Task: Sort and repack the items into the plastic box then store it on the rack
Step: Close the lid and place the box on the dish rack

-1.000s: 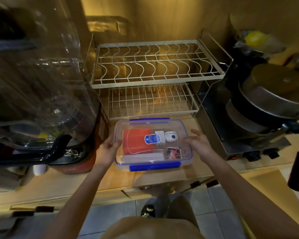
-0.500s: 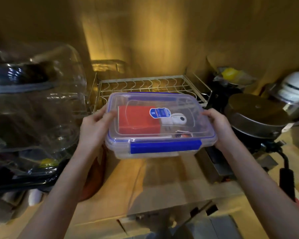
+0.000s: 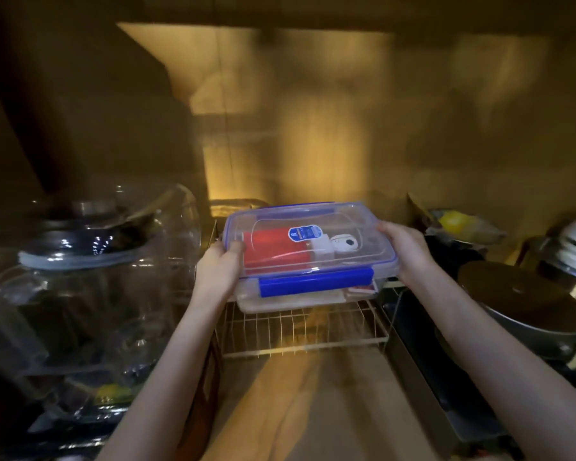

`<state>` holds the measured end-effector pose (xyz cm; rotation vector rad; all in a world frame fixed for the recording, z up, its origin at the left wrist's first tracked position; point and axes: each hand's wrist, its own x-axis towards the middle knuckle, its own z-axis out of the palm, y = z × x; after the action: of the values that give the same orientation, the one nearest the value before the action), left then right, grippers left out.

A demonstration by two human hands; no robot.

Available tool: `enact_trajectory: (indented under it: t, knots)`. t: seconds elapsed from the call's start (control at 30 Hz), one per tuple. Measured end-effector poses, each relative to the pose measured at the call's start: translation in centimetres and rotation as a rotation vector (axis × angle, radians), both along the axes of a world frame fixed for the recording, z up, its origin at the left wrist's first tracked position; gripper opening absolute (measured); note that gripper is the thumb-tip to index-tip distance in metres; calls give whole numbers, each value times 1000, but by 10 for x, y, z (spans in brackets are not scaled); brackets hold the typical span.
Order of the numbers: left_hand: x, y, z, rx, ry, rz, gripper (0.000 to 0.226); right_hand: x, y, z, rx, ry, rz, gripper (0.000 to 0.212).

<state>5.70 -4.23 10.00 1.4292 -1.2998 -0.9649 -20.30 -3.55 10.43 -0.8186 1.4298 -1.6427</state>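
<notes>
One plastic box, lid clipped on, hangs over the top tier of the one wire rack, long axis running left to right. The left hand and right hand clasp its short ends, equally near, two hands in all
</notes>
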Motion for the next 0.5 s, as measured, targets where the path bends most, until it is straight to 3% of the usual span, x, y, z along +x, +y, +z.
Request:
enact_trajectory:
  t: [0.2, 0.37, 0.43, 0.5]
  knots:
    - [-6, -15, -8, -43, -27, 31, 31, 3, -23, -17, 151, -68, 97, 17]
    - [-8, -30, -14, -25, -76, 6, 34, 6, -37, -19, 112, -112, 210, 21]
    - [-9, -36, -14, 20, -150, -26, 39, 5, -42, -18, 112, -145, 235, 27]
    - [-11, -39, -12, 20, -415, -18, 48, 3, -48, -20, 108, -156, 247, 31]
